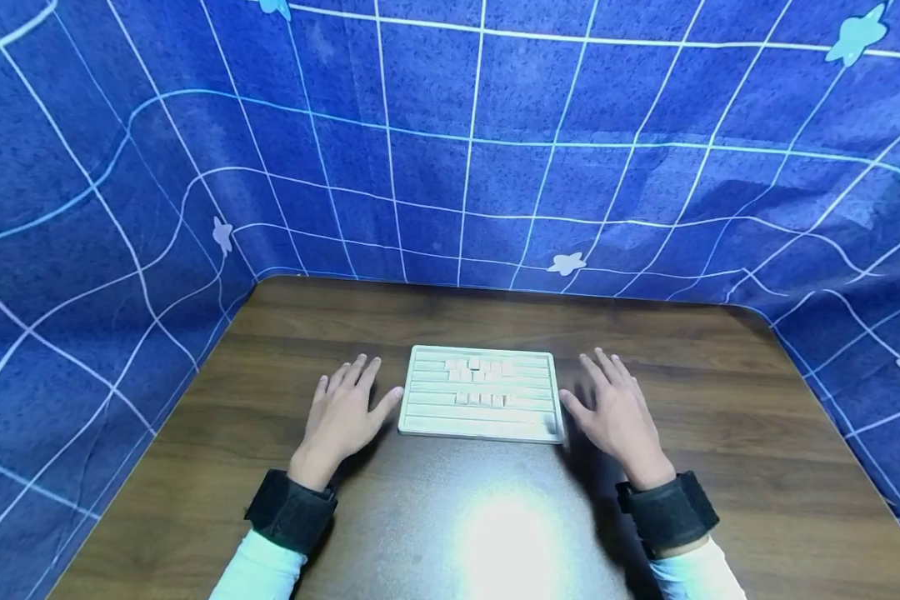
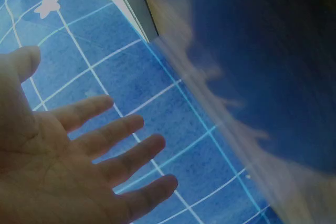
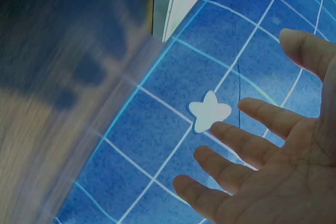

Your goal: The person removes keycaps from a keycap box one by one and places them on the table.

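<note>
Between the two hands lies a pale mint-green ridged tray (image 1: 450, 423) on a wooden table. Small whitish blocks (image 1: 483, 400) sit along its ridges in several short rows. To the tray's left, my left hand (image 1: 342, 418) is spread palm down, its thumb tip right at the tray's left edge. On the other side my right hand (image 1: 617, 415) is held the same way, thumb tip close by the right edge. Both hands hold nothing. Each wrist view shows straight, parted fingers and a bare palm, with the tray's edge (image 2: 135, 3) at the top.
The brown table (image 1: 345, 317) reaches back to a blue curtain (image 1: 435, 100) with white grid lines and star shapes, which also closes in on both sides. Bright glare lies on the table in front of the tray. Black bands (image 1: 292, 510) wrap both wrists.
</note>
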`<state>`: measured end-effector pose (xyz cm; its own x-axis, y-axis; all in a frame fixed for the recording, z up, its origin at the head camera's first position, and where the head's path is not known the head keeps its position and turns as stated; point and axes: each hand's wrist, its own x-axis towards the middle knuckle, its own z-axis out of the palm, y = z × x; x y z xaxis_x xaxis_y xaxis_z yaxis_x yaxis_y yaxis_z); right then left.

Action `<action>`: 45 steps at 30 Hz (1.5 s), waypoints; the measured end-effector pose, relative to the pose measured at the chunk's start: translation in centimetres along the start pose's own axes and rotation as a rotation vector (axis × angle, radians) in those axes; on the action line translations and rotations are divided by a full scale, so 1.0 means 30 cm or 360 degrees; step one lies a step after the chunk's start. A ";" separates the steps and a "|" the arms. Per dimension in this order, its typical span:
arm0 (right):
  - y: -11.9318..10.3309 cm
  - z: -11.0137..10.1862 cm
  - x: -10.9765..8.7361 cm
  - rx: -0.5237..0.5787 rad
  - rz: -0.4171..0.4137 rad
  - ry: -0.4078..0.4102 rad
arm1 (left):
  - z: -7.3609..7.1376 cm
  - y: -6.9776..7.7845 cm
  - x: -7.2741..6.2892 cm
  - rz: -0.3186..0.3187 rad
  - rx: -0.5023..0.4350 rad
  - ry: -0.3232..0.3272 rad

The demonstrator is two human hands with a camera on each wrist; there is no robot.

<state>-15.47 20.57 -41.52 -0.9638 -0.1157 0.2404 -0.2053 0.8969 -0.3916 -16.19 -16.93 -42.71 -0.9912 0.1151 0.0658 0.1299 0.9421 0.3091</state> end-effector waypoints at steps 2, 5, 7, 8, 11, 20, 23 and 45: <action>-0.006 0.007 0.003 0.0001 -0.0018 0.0002 | 0.006 0.002 0.004 0.0008 -0.0040 -0.0021; -0.015 0.019 0.007 -0.0004 -0.0061 0.0018 | 0.014 0.007 0.008 0.0018 -0.0095 -0.0053; -0.022 0.027 0.010 0.0003 -0.0097 0.0028 | 0.019 0.010 0.010 0.0018 -0.0115 -0.0079; -0.026 0.031 0.011 0.0007 -0.0117 0.0033 | 0.021 0.012 0.012 0.0018 -0.0125 -0.0095; -0.038 0.041 0.016 0.0025 -0.0163 0.0035 | 0.027 0.019 0.017 0.0015 -0.0141 -0.0146; -0.072 0.071 0.032 0.0034 -0.0242 -0.0018 | 0.044 0.044 0.026 0.0026 -0.0132 -0.0162; -0.082 0.084 0.037 0.0046 -0.0258 -0.0041 | 0.050 0.049 0.027 0.0054 -0.0106 -0.0163; -0.137 0.180 0.062 -0.0011 -0.0455 -0.0144 | 0.074 0.062 0.031 0.0192 0.0033 -0.0181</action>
<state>-17.32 14.37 -44.25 -0.8784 -0.4011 0.2599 -0.4696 0.8254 -0.3134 -16.93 -14.38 -44.18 -0.9652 0.2615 -0.0073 0.2487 0.9256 0.2855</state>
